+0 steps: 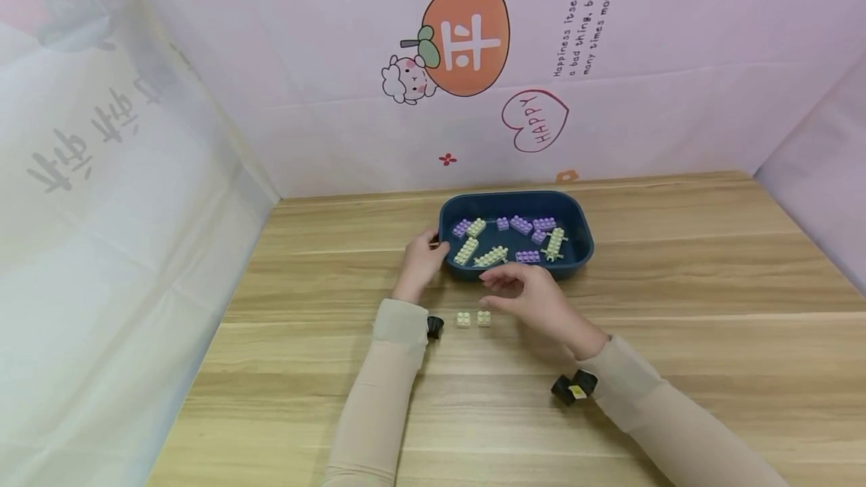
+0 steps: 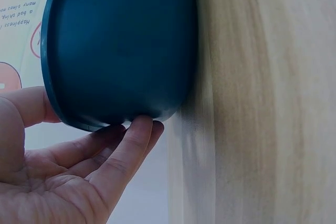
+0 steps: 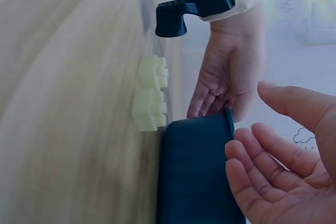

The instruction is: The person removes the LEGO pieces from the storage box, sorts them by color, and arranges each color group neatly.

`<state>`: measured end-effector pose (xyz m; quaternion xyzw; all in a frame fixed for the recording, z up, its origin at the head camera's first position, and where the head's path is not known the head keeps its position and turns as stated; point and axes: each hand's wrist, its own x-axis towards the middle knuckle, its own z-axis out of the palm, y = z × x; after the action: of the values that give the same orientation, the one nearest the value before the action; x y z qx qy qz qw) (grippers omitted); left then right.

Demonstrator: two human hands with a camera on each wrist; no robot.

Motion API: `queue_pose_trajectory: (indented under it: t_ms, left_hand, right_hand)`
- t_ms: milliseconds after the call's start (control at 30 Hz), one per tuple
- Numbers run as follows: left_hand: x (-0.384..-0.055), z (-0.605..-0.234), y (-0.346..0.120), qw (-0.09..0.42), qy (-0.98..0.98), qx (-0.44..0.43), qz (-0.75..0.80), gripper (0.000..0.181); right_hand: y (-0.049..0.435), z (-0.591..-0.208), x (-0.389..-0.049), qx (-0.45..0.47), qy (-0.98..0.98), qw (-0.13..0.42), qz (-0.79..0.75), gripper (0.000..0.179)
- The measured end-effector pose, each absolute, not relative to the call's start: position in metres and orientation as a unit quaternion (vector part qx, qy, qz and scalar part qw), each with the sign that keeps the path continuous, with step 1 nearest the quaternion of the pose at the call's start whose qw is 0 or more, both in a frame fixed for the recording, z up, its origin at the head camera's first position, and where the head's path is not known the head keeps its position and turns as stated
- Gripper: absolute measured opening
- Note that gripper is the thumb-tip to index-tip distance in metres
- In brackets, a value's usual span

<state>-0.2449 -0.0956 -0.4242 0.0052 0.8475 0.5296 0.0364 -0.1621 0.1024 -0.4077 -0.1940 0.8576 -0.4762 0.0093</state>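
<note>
A dark blue plastic tray (image 1: 514, 200) sits near the back of the wooden table, with purple bricks (image 1: 521, 225) and pale yellow bricks (image 1: 467, 250) inside. My left hand (image 1: 421, 265) grips its left end, thumb at the rim and fingers (image 2: 118, 163) against the outer wall. Just over the front rim hovers my right hand (image 1: 531, 299), fingers apart from the thumb (image 3: 294, 100) and nothing between them. Two small pale yellow bricks, a left one (image 1: 463, 319) and a right one (image 1: 483, 319), lie studs up on the table before the tray.
Pale yellow bricks with side pegs, one at the right (image 1: 555, 243) and one at the front (image 1: 492, 256), lie in the tray. A printed cloth (image 1: 338, 141) hangs behind the table (image 1: 710, 261). Black wrist mounts, left (image 1: 435, 327) and right (image 1: 573, 387), stick out from the sleeves.
</note>
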Motion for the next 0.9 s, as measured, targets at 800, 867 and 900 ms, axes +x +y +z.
queue_pose_trajectory:
  t_ms: [800, 867, 900]
  left_hand:
    - [-0.245, -0.424, -0.096, 0.030, 0.846, 0.009, 0.532, 0.042]
    - [-0.245, -0.424, -0.096, 0.030, 0.848, 0.011, 0.529, 0.041]
    - [-0.245, -0.425, -0.096, 0.029, 0.849, 0.013, 0.528, 0.041]
  right_hand:
    - [0.095, -0.393, -0.187, -0.194, 0.871, -0.014, -0.450, 0.028]
    - [0.095, -0.394, -0.189, -0.189, 0.874, -0.010, -0.448, 0.028]
    - [0.095, -0.394, -0.191, -0.188, 0.875, -0.009, -0.447, 0.027]
